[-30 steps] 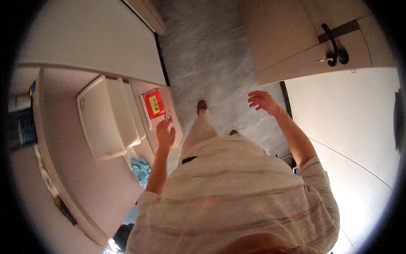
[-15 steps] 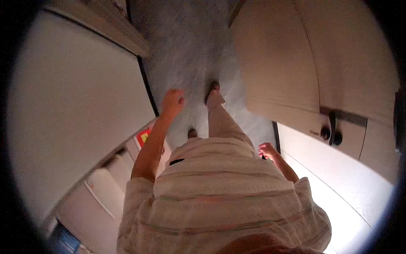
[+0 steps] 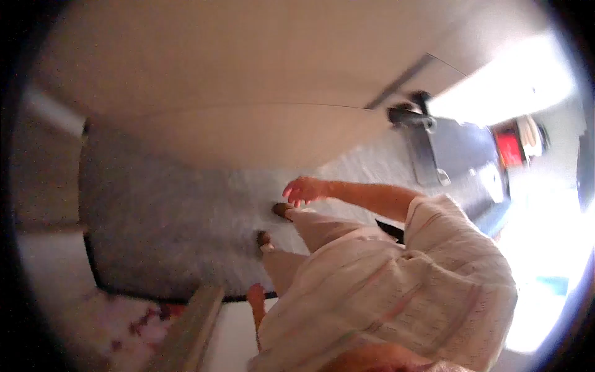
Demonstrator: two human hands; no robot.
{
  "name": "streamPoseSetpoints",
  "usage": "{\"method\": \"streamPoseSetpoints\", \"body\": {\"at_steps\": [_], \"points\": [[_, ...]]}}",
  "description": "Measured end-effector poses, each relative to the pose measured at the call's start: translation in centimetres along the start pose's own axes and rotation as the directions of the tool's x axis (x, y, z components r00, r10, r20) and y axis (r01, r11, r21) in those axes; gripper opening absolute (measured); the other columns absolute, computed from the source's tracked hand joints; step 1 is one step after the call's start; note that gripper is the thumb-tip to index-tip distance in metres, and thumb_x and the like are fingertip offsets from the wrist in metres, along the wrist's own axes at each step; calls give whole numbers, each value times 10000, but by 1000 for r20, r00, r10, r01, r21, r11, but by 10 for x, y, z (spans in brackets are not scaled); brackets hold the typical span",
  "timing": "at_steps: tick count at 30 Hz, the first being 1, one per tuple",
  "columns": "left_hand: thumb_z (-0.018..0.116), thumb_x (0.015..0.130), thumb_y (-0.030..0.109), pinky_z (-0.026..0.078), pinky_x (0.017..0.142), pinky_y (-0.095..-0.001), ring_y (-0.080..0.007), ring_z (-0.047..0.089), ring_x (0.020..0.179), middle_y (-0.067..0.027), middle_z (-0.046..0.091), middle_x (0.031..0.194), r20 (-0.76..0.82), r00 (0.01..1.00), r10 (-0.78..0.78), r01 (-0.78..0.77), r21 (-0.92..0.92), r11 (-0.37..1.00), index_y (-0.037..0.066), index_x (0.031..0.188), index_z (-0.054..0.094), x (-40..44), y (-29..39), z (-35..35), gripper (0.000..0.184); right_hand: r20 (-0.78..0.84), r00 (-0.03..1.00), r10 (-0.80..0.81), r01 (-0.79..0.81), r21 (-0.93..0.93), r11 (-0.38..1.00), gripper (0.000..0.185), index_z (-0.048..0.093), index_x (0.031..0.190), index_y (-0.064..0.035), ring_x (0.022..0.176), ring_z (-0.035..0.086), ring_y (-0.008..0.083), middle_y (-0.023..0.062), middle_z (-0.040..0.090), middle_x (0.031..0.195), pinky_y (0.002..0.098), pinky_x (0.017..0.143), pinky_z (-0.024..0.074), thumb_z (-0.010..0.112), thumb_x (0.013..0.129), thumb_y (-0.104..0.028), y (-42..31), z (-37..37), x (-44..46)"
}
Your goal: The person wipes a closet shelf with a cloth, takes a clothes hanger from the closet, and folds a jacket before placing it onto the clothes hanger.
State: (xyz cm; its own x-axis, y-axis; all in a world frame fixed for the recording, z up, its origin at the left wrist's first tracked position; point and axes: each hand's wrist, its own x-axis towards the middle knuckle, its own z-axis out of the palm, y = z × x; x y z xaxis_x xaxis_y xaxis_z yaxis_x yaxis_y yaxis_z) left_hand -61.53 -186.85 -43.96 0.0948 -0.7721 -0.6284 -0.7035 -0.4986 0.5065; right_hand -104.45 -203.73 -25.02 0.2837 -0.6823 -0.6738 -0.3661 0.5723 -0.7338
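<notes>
My right hand [image 3: 305, 190] hangs in front of my body with its fingers apart and nothing visible in them. It is nearest to the beige door [image 3: 235, 80], but apart from it. The door has a dark handle [image 3: 406, 116] at its right side. Low in the picture, my left hand [image 3: 256, 294] shows beside my trouser leg, close to a white panel [image 3: 232, 335]. It is small and blurred, so its fingers cannot be made out.
Grey floor [image 3: 167, 211] lies under my brown shoes [image 3: 282, 211]. A wooden edge [image 3: 204, 316] and a pink and red patterned surface [image 3: 133, 332] are at lower left. To the right are a grey-blue surface [image 3: 458, 149], a red item [image 3: 510, 147] and bright light.
My view has turned, and the door now spans the top. My right hand has come forward; my left hand has dropped beside my leg. A brightly lit area shows at right.
</notes>
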Motion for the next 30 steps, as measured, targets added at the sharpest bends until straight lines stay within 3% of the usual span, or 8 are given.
{"method": "streamPoseSetpoints", "body": {"at_steps": [2, 5, 8, 11, 15, 20, 24, 30], "points": [[582, 713, 171, 482, 660, -348, -251, 599, 731, -95, 632, 784, 135, 991, 6, -22, 119, 993, 56, 856, 654, 38, 5, -36, 197, -236, 971, 30, -79, -199, 977, 299, 552, 1106, -42, 705, 620, 133, 68, 637, 924, 272, 589, 491, 525, 818, -121, 67, 10, -24], [582, 717, 170, 478, 628, -340, -231, 591, 696, -86, 624, 744, 246, 968, 49, -135, 344, 929, 51, 840, 654, 85, 39, -86, 186, -297, 778, 553, -527, 168, 833, 280, 597, 1059, -95, 621, 616, 152, 40, 641, 823, 285, 481, 478, 530, 787, -98, 193, 23, -83], [581, 721, 168, 474, 596, -332, -212, 583, 661, -77, 616, 704, 296, 950, 102, -249, 518, 818, 45, 824, 655, 131, 88, -95, 176, -337, 614, 714, -694, 200, 691, 307, 603, 1048, -94, 599, 616, 143, 26, 629, 735, 290, 422, 451, 513, 755, -93, 241, 27, -163], [581, 725, 167, 469, 564, -324, -192, 574, 625, -69, 608, 664, 347, 916, 202, -386, 615, 688, 40, 808, 655, 159, 165, -61, 169, -413, 441, 797, -403, 703, 586, 294, 611, 1029, -85, 604, 621, 142, 31, 636, 752, 290, 441, 473, 525, 750, -113, 268, 42, -237], [573, 724, 116, 440, 486, -327, -178, 546, 541, -53, 590, 630, 497, 834, 240, -501, 502, 705, 45, 858, 642, 87, 335, 52, 166, -435, 502, 748, -193, 786, 587, 284, 613, 1022, -66, 608, 623, 137, 49, 652, 734, 272, 502, 504, 535, 766, -162, 354, 76, -294], [590, 731, 117, 410, 475, -264, -96, 496, 531, -10, 570, 641, 691, 707, 152, -580, 443, 684, 35, 911, 643, 38, 444, 274, 205, -370, 489, 790, -292, 784, 548, 289, 615, 1011, -58, 614, 620, 135, 45, 647, 722, 267, 479, 484, 543, 755, -171, 419, 95, -394], [601, 724, 115, 464, 589, -269, -117, 565, 621, -30, 623, 733, 827, 531, 182, -738, 347, 579, 45, 929, 656, -75, 530, 389, 223, -298, 364, 882, 148, 954, 261, 289, 593, 1034, -34, 649, 614, 129, 54, 643, 804, 265, 483, 470, 548, 771, -146, 488, 75, -465], [632, 685, 137, 491, 642, -293, -155, 619, 696, -74, 660, 796, 789, 596, 146, -790, 545, 280, 66, 913, 669, -108, 602, 507, 242, -450, 222, 865, 432, 841, 326, 279, 587, 1030, -8, 602, 588, 127, 60, 620, 736, 271, 470, 453, 526, 777, -111, 564, -22, -555]]}}
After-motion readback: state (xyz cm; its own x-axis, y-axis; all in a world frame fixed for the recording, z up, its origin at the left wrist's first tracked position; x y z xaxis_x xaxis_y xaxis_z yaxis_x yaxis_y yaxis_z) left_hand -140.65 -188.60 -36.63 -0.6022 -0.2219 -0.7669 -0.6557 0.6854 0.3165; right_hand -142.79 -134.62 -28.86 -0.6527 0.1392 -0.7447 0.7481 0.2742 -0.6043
